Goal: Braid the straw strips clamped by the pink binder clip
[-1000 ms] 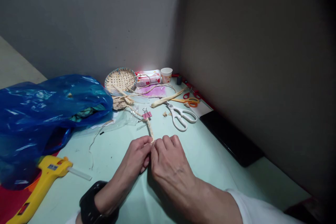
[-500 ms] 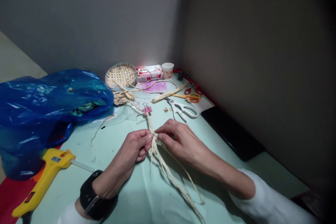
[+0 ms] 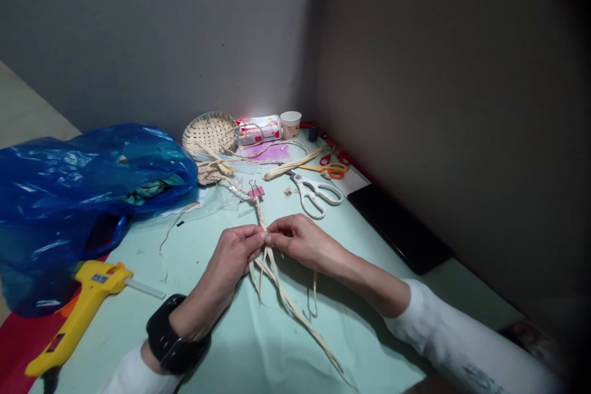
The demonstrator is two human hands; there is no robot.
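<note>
My left hand (image 3: 235, 255) and my right hand (image 3: 298, 240) meet over a pale straw braid (image 3: 260, 214), both pinching it where the plaited part ends. The braid runs away from me to a pink binder clip (image 3: 255, 191) on the pale green table (image 3: 369, 258). Loose straw strands (image 3: 295, 308) trail from my fingers toward me across the table. A black watch (image 3: 173, 335) sits on my left wrist.
White scissors (image 3: 317, 194) and orange scissors (image 3: 335, 170) lie beyond my right hand. A woven basket (image 3: 210, 133), a tissue pack (image 3: 258, 130) and a paper cup (image 3: 290, 124) stand by the wall. A blue plastic bag (image 3: 87, 188) and a yellow glue gun (image 3: 78, 314) are at left, a black slab (image 3: 399, 228) at right.
My hands have shifted up the braid toward the clip. My right hand went from covering the strands to a pinch, and the loose strands now lie spread out in view.
</note>
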